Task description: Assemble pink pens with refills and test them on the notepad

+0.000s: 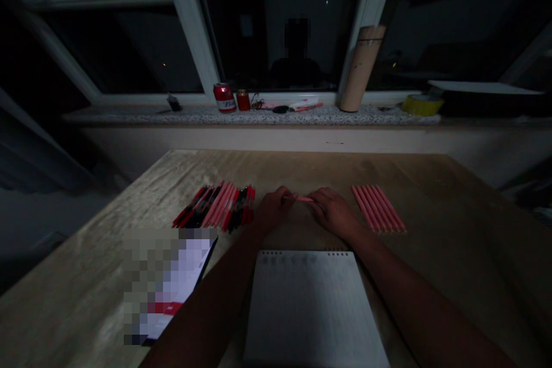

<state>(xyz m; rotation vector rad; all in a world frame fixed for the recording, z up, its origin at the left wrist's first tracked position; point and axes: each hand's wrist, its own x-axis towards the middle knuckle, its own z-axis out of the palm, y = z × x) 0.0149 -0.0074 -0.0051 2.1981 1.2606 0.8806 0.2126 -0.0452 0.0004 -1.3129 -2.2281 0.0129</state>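
Note:
A slim pink pencil [304, 199] is held roughly level between my two hands above the table. The fingers of my left hand [273, 207] are closed round its left end. My right hand [335, 213] grips the other end with fingers bent. Close by my left hand lies a mixed row of red and black pens [240, 210] with several pink pencils [219, 204] among them. To the right of my right hand, several pink pencils [378, 209] lie side by side in a neat slanted row.
A spiral notebook [313, 310] lies below my hands, between my forearms. A phone or tablet [185, 276], partly blurred out, is at left. Behind the table [297, 169], the windowsill [194, 117] bears a red can [225, 98], a tall tube [362, 69] and yellow tape [421, 105].

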